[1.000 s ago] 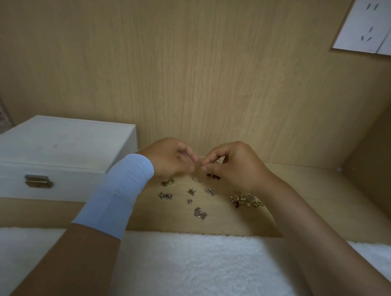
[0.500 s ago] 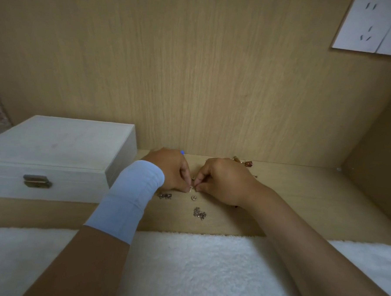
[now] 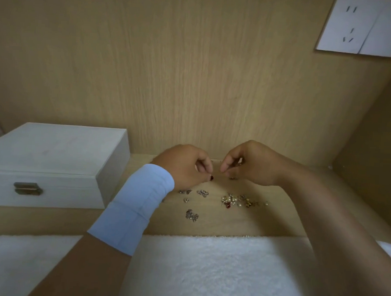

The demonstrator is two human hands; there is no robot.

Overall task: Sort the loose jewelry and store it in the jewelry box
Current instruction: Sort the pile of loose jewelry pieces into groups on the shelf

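Item: loose jewelry (image 3: 202, 192), lower centre of frame, on the wooden surface (image 3: 231, 225): silver pieces (image 3: 192, 215) scattered to the left, gold-and-pearl cluster (image 3: 239, 200) to the right, one small red piece (image 3: 211, 177) just below the tips of the left hand (image 3: 184, 167)
Handling, by judgement: very light, small, apt to snag or roll; posts and links likely delicate; best pinched singly by the body, not raked
left hand: fingers narrow, thumb near forefinger; cannot tell whether they hold anything
right hand (image 3: 250, 165): same narrow pinch, contents too small to tell
jewelry box (image 3: 53, 160): white wood, middle left, lid down, brass latch (image 3: 28, 188) facing front
white towel (image 3: 206, 273): along bottom edge
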